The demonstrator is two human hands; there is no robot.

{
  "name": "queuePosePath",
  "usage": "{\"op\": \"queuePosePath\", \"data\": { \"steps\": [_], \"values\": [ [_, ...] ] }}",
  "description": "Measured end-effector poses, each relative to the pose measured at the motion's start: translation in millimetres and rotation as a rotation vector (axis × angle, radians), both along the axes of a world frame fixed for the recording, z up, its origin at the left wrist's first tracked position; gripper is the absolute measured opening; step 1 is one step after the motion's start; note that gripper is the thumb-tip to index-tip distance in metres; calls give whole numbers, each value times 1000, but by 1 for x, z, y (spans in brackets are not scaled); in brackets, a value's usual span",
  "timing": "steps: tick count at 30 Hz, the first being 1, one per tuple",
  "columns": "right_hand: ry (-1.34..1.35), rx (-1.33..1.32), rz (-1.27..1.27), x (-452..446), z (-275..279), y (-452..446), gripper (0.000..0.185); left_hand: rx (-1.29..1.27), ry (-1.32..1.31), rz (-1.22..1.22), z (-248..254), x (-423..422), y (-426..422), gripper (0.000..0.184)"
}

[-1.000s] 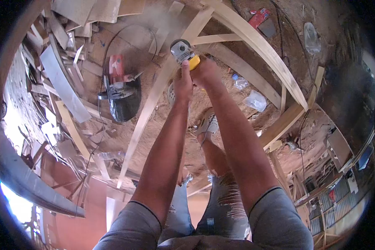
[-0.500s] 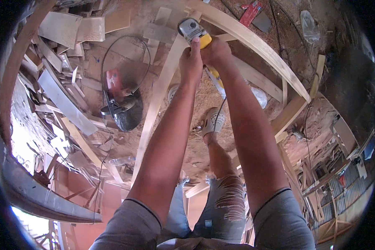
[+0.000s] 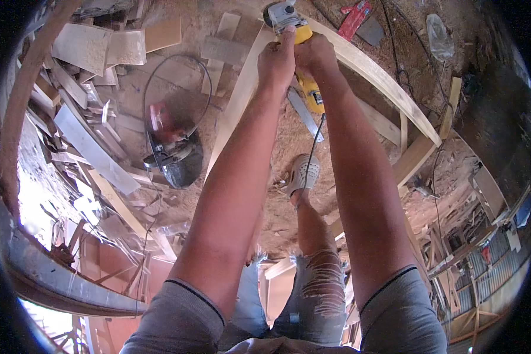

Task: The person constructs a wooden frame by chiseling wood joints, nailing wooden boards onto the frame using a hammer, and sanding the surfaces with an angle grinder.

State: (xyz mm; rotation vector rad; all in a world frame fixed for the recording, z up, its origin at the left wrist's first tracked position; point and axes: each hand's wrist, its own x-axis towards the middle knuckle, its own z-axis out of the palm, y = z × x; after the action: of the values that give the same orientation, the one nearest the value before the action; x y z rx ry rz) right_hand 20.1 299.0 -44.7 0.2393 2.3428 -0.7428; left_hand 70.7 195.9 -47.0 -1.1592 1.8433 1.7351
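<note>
A yellow and grey angle grinder (image 3: 301, 33) is held in both hands at the top centre, its disc end over the upper corner of a curved wooden frame (image 3: 369, 64). My left hand (image 3: 277, 61) is closed on the tool, with the thumb up against its head. My right hand (image 3: 317, 54) grips the body from the right side, hiding part of it. The yellow rear of the tool shows below the hands, and a black cord (image 3: 316, 138) runs down from it past my foot.
A red and black power tool (image 3: 174, 141) with a looped cable lies on the floor at left. Wood scraps (image 3: 82, 47) pile up along the left. A red tool (image 3: 354, 19) and a clear plastic bottle (image 3: 439, 36) lie at upper right. A shoe (image 3: 304, 173) stands inside the frame.
Both hands and the grinder have moved up and to the right, further along the frame's top corner. More of the grinder's rear and cord now shows.
</note>
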Motion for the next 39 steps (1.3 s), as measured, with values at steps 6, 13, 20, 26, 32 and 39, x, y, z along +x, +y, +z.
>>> {"op": "queuePosePath", "data": {
  "steps": [6,13,20,26,32,39],
  "values": [
    [43,57,-49,-6,-16,11,64,-67,27,-146,0,-14,5,90],
    [-94,69,-275,22,-6,50,69,-80,83,-282,-5,-2,41,85],
    [-52,-9,-212,2,-9,18,70,-103,105,-205,-8,-13,13,88],
    [13,3,-77,-18,-15,-30,68,-39,66,-122,-22,-26,-34,94],
    [-13,-4,-143,-8,-4,-7,64,35,-5,-190,-5,-22,-17,91],
    [2,2,-111,5,-16,20,65,-16,44,-259,3,-11,5,96]
  ]
}}
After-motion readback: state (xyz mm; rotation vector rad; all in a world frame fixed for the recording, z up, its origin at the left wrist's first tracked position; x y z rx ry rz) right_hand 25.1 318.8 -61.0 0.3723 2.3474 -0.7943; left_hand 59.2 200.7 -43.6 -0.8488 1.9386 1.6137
